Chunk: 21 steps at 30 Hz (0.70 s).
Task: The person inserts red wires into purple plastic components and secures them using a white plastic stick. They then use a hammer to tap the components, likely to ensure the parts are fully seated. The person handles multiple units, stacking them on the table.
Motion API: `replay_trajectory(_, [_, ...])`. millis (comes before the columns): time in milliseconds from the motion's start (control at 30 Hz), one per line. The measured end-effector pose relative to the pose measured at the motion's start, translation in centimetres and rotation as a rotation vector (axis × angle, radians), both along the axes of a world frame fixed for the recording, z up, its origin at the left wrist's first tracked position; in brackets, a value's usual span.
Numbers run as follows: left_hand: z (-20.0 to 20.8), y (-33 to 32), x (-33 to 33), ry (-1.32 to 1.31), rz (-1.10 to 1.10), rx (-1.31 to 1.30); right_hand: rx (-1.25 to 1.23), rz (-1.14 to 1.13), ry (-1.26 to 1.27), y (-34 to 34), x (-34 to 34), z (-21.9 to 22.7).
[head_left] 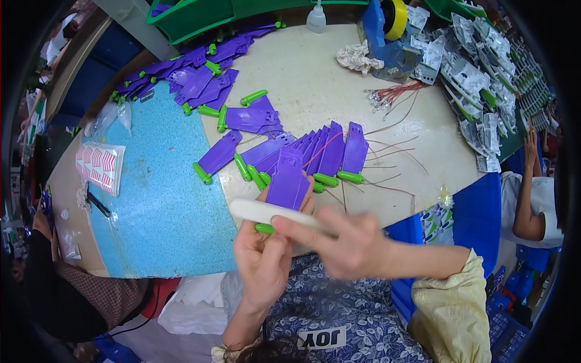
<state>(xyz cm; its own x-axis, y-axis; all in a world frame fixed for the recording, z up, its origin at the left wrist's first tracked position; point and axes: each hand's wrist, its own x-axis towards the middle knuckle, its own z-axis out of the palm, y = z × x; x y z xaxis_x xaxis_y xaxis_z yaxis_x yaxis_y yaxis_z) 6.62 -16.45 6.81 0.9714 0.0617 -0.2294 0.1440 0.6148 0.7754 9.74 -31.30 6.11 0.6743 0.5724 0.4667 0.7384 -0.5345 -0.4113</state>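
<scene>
My left hand [260, 263] grips a flat purple plastic piece [287, 181] with a bright green rounded end. The piece is held up over the near edge of the table. Across its lower part, my right hand [354, 245] holds a long white tool [266, 212] with a rounded tip, blurred by motion. I cannot tell whether the tool touches the piece. Just beyond my hands, similar purple pieces [331, 151] with green ends lie side by side, with thin wires running out to their right.
More purple pieces [209, 78] are heaped at the far left beside a blue mat [163, 199]. Grey-white plastic parts [472, 66] pile up at far right near a blue tape dispenser [393, 57]. Red wires [396, 94] lie before it. A blue bin [475, 209] stands at right; other people sit on both sides.
</scene>
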Motion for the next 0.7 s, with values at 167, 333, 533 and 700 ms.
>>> replay_trajectory(167, [2.2,0.3,0.8,0.022,0.015,0.072,0.441,-0.26,0.34,-1.5,6.3,2.0])
replay_trajectory(333, [3.4,2.8,3.2,0.08,-0.116,0.47,0.455,-0.069,1.153,-1.9,5.6,4.8])
replay_trajectory(533, [2.4,-1.1,3.9,-0.017,0.091,0.126,0.859,-0.145,1.074,0.9,1.4,3.2])
replay_trajectory(700, [1.8,-0.9,3.4,-0.146,0.143,0.294,1.165,-0.046,1.355,-0.7,1.4,3.2])
